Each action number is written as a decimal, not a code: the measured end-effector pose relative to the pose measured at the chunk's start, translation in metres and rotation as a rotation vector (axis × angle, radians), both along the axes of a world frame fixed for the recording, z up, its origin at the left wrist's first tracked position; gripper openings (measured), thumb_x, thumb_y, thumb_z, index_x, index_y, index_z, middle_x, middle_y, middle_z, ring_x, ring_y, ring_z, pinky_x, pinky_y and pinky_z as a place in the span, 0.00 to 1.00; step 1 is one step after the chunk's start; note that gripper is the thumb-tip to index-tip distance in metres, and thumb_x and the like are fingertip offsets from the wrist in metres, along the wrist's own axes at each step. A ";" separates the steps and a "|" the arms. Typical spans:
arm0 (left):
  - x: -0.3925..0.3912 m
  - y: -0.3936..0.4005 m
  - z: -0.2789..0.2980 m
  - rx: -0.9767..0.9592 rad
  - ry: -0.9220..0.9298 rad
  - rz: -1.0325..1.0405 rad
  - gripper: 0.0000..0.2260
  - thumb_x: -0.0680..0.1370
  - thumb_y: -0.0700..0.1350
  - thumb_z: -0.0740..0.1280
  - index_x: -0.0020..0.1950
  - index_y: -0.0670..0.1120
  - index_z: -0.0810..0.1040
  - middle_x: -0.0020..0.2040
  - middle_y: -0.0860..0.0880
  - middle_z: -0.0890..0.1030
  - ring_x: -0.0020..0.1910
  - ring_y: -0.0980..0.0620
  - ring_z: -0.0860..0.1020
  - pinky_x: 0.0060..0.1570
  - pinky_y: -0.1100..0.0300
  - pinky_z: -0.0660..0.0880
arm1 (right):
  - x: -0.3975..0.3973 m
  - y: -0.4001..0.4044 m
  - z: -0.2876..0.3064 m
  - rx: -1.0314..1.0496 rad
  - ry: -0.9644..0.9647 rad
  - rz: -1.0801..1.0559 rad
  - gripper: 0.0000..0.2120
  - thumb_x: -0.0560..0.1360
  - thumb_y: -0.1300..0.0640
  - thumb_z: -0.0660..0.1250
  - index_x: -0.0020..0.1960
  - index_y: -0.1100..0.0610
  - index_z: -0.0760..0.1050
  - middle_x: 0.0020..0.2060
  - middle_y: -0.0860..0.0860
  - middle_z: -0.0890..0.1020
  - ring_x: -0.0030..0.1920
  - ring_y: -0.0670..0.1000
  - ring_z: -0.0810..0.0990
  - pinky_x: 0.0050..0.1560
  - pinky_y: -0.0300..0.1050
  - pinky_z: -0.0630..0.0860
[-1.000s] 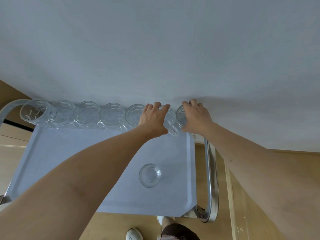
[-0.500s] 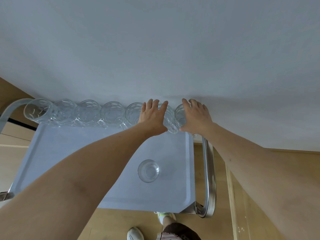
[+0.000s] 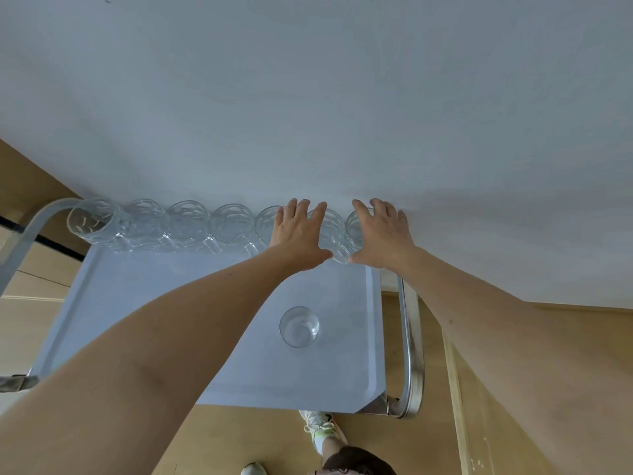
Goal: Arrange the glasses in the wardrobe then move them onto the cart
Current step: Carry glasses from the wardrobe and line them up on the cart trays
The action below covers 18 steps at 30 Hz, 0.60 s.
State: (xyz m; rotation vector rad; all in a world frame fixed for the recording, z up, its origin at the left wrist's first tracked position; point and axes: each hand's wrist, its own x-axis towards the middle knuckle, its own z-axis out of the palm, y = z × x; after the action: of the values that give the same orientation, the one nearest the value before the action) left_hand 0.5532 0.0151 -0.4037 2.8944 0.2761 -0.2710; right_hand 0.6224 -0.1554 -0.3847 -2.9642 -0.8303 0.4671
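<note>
Both hands have loosened since a second ago: then they curled over the last mugs in the row, now the fingers are spread straight. Left hand (image 3: 298,236) lies flat over the sixth glass mug (image 3: 330,231), right hand (image 3: 382,233) over the end glass mug (image 3: 354,226), gripping neither. Seven mugs stand in a row of glasses (image 3: 186,222) along the far edge of the cart (image 3: 137,303), right against the white wall (image 3: 308,97). One small tumbler (image 3: 299,326) stands alone, well apart, nearer the chrome handle (image 3: 412,354). Below, a sneaker (image 3: 320,428) on the wood floor (image 3: 239,440)
</note>
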 end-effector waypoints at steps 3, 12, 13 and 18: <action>-0.014 0.005 0.009 -0.019 -0.026 0.013 0.45 0.73 0.62 0.72 0.82 0.52 0.51 0.81 0.42 0.55 0.81 0.39 0.48 0.79 0.42 0.48 | -0.019 0.003 0.008 0.012 -0.023 0.001 0.53 0.66 0.39 0.77 0.80 0.51 0.51 0.76 0.59 0.59 0.78 0.62 0.55 0.76 0.66 0.56; -0.082 0.028 0.023 -0.082 -0.124 0.067 0.39 0.75 0.59 0.71 0.80 0.50 0.57 0.78 0.42 0.61 0.79 0.40 0.54 0.77 0.44 0.53 | -0.113 0.009 0.011 -0.006 -0.017 -0.026 0.48 0.68 0.50 0.74 0.80 0.52 0.50 0.73 0.59 0.62 0.74 0.62 0.59 0.73 0.55 0.62; -0.089 0.029 0.025 -0.093 -0.123 0.068 0.38 0.75 0.60 0.71 0.79 0.51 0.58 0.78 0.42 0.62 0.79 0.40 0.55 0.77 0.44 0.54 | -0.123 0.008 0.009 -0.007 0.001 -0.039 0.48 0.69 0.51 0.74 0.80 0.52 0.50 0.74 0.59 0.60 0.76 0.62 0.57 0.74 0.56 0.61; -0.125 0.032 0.024 -0.115 -0.092 0.051 0.37 0.76 0.61 0.69 0.80 0.51 0.58 0.78 0.42 0.62 0.78 0.40 0.56 0.77 0.43 0.55 | -0.169 0.004 -0.006 0.022 0.142 -0.071 0.52 0.68 0.54 0.75 0.81 0.52 0.46 0.77 0.58 0.57 0.79 0.60 0.52 0.76 0.56 0.59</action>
State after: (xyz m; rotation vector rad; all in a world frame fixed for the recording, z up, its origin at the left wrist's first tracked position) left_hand 0.4282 0.0472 -0.3802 2.7725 0.3075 -0.1403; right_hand 0.4537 -0.1513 -0.3907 -2.8881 -0.7092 0.6517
